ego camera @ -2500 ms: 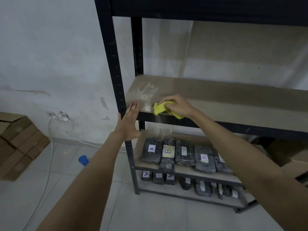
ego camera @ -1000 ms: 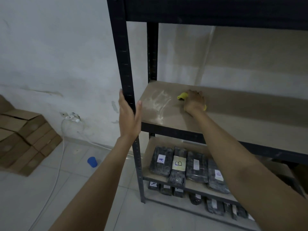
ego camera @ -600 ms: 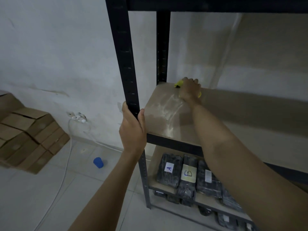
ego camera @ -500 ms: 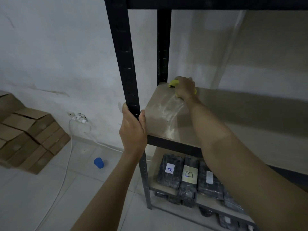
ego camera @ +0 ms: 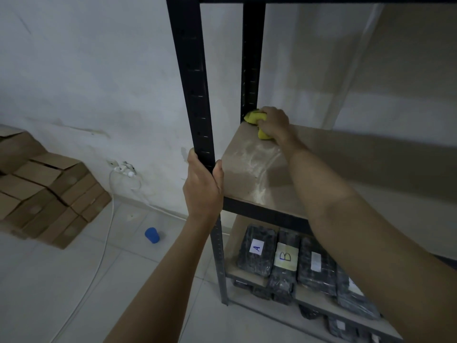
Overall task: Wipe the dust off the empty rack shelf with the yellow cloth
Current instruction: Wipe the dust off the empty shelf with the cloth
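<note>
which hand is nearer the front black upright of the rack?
Left. The left hand grips the front upright just above shelf level. The right hand is apart from it, holding the yellow cloth at the shelf's back-left corner.

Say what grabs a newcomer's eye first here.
The yellow cloth, the one bright colour, gripped by the right hand in the back left corner of the dusty shelf. Next, the left hand wrapped round the black front post. Lower down, black wrapped packs labelled A and B fill the shelf below.
</note>
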